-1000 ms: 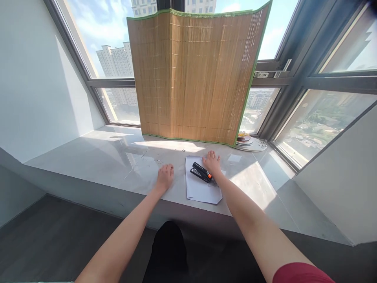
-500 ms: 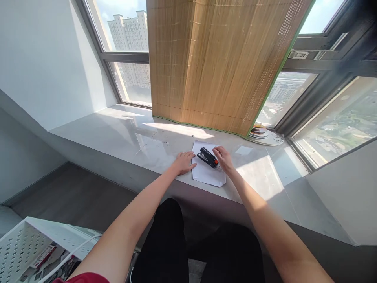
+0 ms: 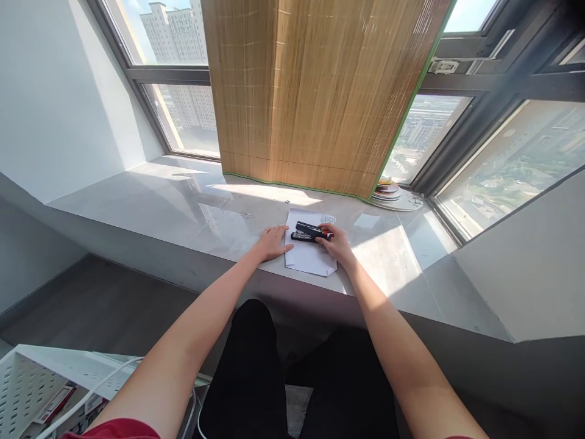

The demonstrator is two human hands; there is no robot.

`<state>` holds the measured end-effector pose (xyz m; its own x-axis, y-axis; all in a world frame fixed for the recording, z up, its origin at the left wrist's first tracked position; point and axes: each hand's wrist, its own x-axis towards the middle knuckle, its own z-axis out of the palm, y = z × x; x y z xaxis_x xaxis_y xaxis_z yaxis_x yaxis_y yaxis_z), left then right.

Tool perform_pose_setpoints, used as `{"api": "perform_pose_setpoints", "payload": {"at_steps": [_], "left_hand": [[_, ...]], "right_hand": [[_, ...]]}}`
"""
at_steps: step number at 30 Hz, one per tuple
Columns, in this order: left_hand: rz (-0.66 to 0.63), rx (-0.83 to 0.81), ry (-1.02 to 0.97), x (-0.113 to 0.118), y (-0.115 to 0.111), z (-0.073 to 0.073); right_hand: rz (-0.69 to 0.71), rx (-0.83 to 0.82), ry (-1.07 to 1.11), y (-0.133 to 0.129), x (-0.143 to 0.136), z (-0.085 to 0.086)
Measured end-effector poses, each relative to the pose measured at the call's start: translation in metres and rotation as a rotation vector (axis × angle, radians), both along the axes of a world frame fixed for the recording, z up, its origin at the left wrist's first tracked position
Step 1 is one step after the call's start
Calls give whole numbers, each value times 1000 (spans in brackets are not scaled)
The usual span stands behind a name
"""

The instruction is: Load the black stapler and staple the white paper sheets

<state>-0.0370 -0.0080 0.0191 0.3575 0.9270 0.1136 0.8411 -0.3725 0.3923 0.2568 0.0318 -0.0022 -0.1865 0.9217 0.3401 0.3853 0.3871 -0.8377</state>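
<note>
A black stapler (image 3: 307, 231) with a bit of red at its rear lies over white paper (image 3: 307, 261) on the window sill. My right hand (image 3: 337, 242) grips the stapler's rear end, thumb on the near side and fingers on the far side. Flat at the paper's left edge rests my left hand (image 3: 273, 242), its fingers stretched out and touching the sheet. The stapler's front end points left toward that hand. Whether the stapler touches the paper, I cannot tell.
A bamboo blind (image 3: 311, 91) hangs behind the sill (image 3: 183, 219). Stacked plates (image 3: 393, 198) stand at its lower right corner. A small dark bit (image 3: 287, 202) lies beyond the paper. Below left is a white perforated basket (image 3: 27, 390) with boxes inside.
My right hand has closed on the stapler's rear end, and the stapler has turned to lie nearly level across the paper. My left hand stays at the paper's edge. The whole view has shifted slightly.
</note>
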Motion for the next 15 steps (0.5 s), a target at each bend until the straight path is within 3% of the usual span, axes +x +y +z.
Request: {"api": "perform_pose_setpoints", "payload": {"at_steps": [5, 15], "left_hand": [[18, 18, 3, 1, -3, 2], [22, 132, -56, 1, -1, -9]], "right_hand": [[14, -102, 208, 3, 2, -2], [57, -63, 26, 5, 0, -4]]}}
